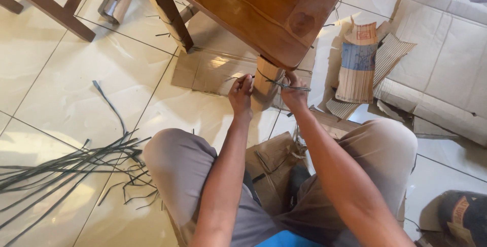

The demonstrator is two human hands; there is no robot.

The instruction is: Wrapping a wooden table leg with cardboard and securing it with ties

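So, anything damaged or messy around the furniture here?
Yes. Torn cardboard scraps lie crumpled on the tiled floor right of the wooden leg, and loose dark strips sprawl at left. Both hands hold a strip at that leg.

A furniture workshop set up on a tiled floor (66, 90): an unfinished wooden table (258, 8) at 12 o'clock, flattened cardboard (441, 59) at 2 o'clock, loose dark binding strips (66, 166) at 8 o'clock.

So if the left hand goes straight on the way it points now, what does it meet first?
Most likely the wooden leg of the table. The left hand points up and away from the body, close to that leg; depth is hard to judge, so it may already touch.
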